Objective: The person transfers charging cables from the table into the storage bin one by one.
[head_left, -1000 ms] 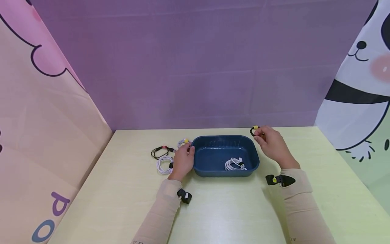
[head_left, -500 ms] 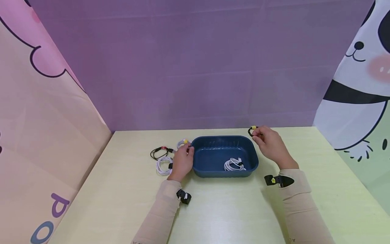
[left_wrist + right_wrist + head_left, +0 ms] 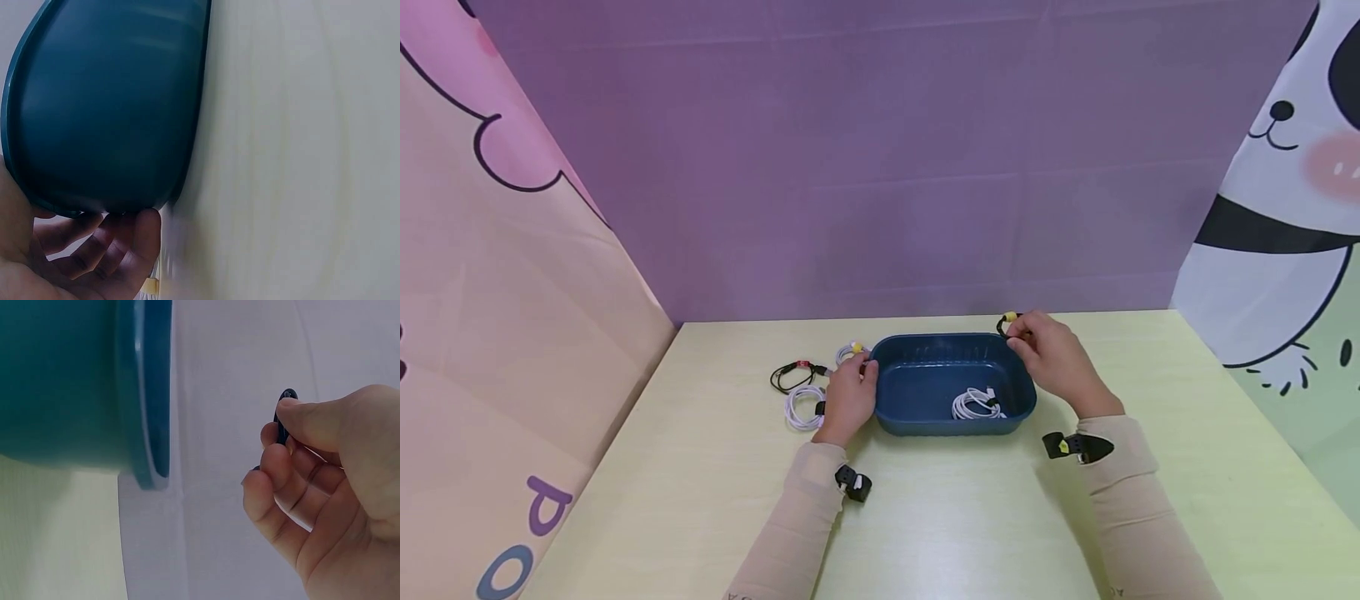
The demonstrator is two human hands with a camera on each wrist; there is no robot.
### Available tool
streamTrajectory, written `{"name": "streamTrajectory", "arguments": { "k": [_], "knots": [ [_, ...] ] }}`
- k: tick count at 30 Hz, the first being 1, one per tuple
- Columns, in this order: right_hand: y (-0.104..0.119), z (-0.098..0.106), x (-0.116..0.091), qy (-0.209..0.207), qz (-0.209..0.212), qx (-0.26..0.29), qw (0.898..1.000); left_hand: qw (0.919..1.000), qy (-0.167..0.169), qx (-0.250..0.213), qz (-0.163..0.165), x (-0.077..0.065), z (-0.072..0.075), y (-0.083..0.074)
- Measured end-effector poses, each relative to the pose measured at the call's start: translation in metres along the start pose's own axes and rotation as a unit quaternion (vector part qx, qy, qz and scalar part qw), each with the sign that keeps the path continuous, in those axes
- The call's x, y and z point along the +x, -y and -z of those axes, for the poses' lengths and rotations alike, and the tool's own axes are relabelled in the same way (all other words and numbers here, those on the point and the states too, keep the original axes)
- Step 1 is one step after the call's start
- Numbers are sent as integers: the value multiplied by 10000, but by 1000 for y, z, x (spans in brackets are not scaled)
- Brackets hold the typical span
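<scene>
A dark blue plastic basin (image 3: 955, 427) stands on the table, with a coiled white cable (image 3: 977, 404) lying inside near its front right. At the basin's left end my left hand (image 3: 850, 396) grips the rim, its curled fingers (image 3: 147, 234) against the outer wall. My right hand (image 3: 1056, 358) pinches a small coiled black cable (image 3: 282, 428) between thumb and fingers, above the basin's back right corner. A yellow tie (image 3: 1011, 317) on this coil shows in the head view. Most of the coil is hidden by the fingers in the right wrist view.
Left of the basin lie a black cable (image 3: 784, 385) with a red tie, a coiled white cable (image 3: 796, 417) with a black tie, and a white cable (image 3: 842, 354) with a yellow tie, partly behind the left hand. A purple backdrop (image 3: 850, 167) rises behind the table.
My right hand has moved left with the black cable, from beyond the basin's right end to over its back right corner. The left hand stays at the rim.
</scene>
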State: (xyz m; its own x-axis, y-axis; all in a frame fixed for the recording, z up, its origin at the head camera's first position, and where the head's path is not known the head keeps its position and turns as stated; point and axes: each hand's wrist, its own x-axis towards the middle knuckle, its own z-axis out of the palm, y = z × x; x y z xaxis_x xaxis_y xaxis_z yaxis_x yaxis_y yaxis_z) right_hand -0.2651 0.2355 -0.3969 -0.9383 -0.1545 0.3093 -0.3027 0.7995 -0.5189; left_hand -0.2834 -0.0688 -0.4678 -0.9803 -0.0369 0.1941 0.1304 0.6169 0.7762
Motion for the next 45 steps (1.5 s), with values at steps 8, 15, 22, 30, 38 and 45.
{"name": "streamTrajectory", "arguments": {
  "k": [8,15,22,30,38,45],
  "knots": [
    [3,-8,1,80,77,-83,9999,10000,18,-28,-33,0,0,1],
    [5,-12,2,215,56,-116,9997,10000,-2,-35,-43,0,-1,1],
    [6,-16,2,241,199,-144,9994,10000,68,-27,0,0,-1,1],
    [7,-21,3,270,334,-128,9990,10000,41,-33,-18,1,0,1],
    [7,-26,5,323,443,-96,9984,10000,28,-23,-14,1,3,3],
    [6,-31,7,357,552,-146,9977,9999,-42,26,-156,1,3,4]
  ]
}}
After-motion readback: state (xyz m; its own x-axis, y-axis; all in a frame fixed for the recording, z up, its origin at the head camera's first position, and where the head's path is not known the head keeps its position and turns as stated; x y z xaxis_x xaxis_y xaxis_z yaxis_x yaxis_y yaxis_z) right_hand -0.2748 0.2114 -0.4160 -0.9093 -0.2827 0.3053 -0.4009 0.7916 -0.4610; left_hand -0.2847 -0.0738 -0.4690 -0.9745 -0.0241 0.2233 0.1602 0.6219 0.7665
